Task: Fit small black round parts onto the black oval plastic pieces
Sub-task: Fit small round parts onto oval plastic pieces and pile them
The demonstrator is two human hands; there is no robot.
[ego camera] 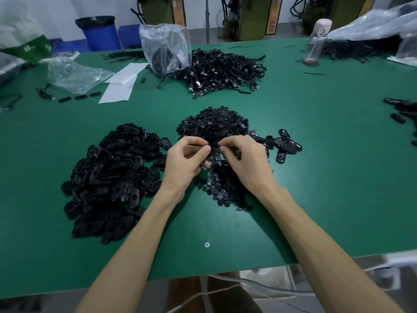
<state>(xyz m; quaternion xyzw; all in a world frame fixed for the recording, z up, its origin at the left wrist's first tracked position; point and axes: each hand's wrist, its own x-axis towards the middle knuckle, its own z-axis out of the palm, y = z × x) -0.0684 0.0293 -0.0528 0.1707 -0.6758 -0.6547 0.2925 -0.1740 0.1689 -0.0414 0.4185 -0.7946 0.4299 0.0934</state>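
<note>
On a green table [316, 199], the left hand [187, 161] pinches a black oval piece [198, 145] between thumb and curled fingers. The right hand [246, 159], nearly touching it, pinches a small black part [222, 145], too tiny to make out. Both hover over a heap of small round parts [214, 125]. A heap of oval pieces [108, 177] lies to the left. Far behind sit a pile of black cables [225, 68] and a clear plastic bag [167, 46].
</note>
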